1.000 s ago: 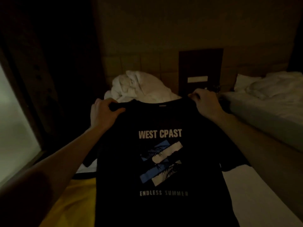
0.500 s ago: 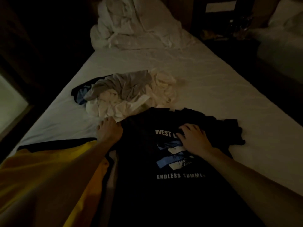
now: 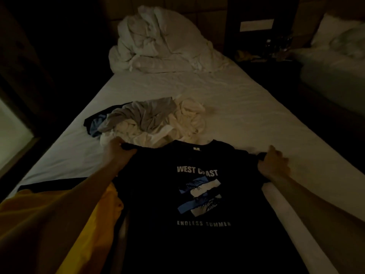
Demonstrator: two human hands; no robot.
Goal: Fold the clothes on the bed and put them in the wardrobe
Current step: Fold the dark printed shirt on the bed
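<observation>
Dim bedroom, white-sheeted bed (image 3: 237,107): black printed cotton T-shirt (image 3: 197,194) spread flat, long axis running away from body.
Left hand (image 3: 116,151) and right hand (image 3: 273,165) pinching its shoulders, equally near.

Twin-bedded bedroom: bed (image 3: 246,107), second bed (image 3: 333,68).

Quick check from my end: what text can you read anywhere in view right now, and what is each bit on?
"WEST C_AST": chest of the black T-shirt, one letter lost in a crease.
"ENDLESS SUMMER": below the T-shirt's blue and white graphic.
Neck tag: too small to read.
Pale wall panel: no legible text.
</observation>
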